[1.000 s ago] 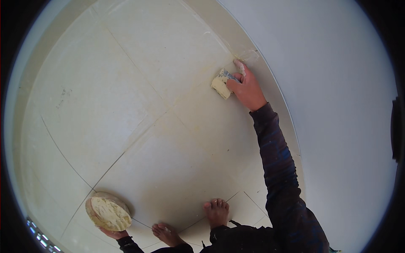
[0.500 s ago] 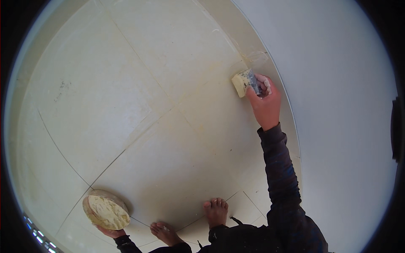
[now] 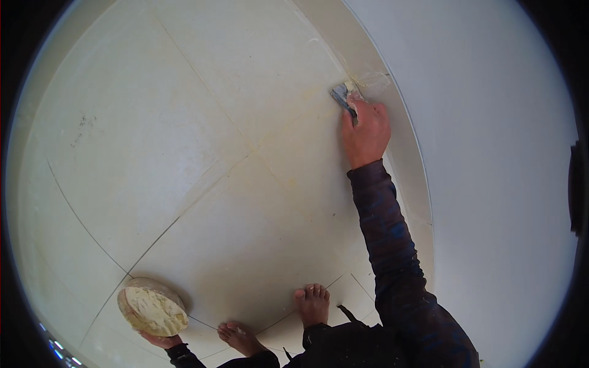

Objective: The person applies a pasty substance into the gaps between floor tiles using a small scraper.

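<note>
We see the putty knife [image 3: 343,98] at upper centre-right, grey metal blade smeared with cream paste, tilted, edge pressed to the floor joint by the skirting. The bowl [image 3: 152,306] sits lower left, round, shallow, tipped, coated in cream grout paste.

Bright, even, soft daylight fills the round fisheye picture, ringed by black corners. The glossy cream tiled floor [image 3: 184,141] shows faint sheen and weak shadows. Straight tile joints curve toward the rim. Focus is fairly sharp.

Pale floor tiles [image 3: 184,141] (thin joints), white wall [image 3: 491,153], bare feet [image 3: 313,303].
</note>
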